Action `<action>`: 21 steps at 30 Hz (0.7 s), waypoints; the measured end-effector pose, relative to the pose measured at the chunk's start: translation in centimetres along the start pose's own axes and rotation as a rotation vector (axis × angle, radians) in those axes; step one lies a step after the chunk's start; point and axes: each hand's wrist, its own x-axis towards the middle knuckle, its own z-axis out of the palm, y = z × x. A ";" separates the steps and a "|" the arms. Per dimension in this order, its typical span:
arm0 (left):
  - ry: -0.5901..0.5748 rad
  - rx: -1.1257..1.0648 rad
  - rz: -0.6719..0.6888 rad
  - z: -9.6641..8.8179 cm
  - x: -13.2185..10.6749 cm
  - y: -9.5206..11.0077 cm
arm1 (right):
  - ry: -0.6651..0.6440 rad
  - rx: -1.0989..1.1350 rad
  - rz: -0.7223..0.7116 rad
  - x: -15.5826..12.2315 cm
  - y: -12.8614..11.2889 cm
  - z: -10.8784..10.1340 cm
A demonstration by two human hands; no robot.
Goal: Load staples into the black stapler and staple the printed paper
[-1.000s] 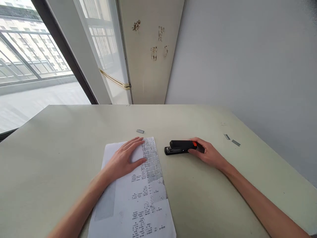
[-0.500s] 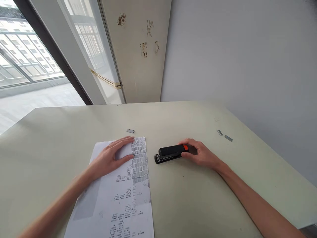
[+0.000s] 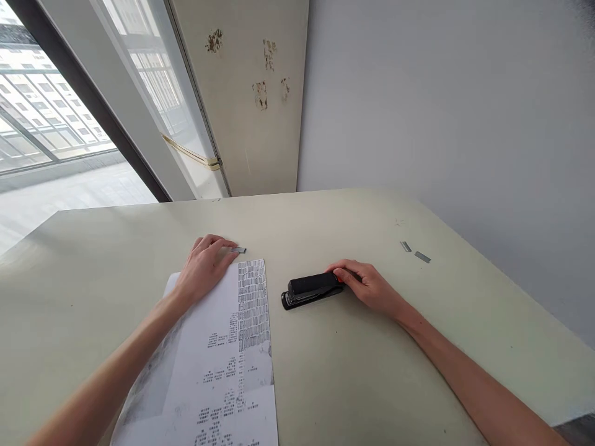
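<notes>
A printed white sheet of paper [image 3: 218,353] lies on the pale green table [image 3: 325,371] in front of me. My left hand [image 3: 202,266] rests at the sheet's top edge, fingers curled, with its fingertips pinching a small grey strip of staples [image 3: 238,250] just beyond the paper. A black stapler [image 3: 309,289] with an orange rear part lies to the right of the sheet. My right hand [image 3: 367,284] is wrapped round the stapler's rear end.
Two more grey staple strips [image 3: 415,252] lie at the table's far right near the grey wall. A window with a dark frame [image 3: 88,105] and a stained cream panel [image 3: 251,93] stand behind the table.
My left hand has left the paper's top and moved up to the staple strip, closing its fingers on it. The stapler, held in my right hand, has turned slightly and shifted leftward.
</notes>
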 end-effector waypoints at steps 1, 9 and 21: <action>-0.003 -0.004 0.004 0.0 0.2 -0.2 | 0.011 0.009 0.001 0.0 0.1 0.0; 0.018 -0.061 0.162 -0.6 -2.2 4.9 | 0.018 -0.024 -0.034 -0.1 0.4 0.1; -0.039 -0.139 0.429 1.7 -5.3 11.1 | -0.036 -0.071 -0.030 -0.3 0.1 0.2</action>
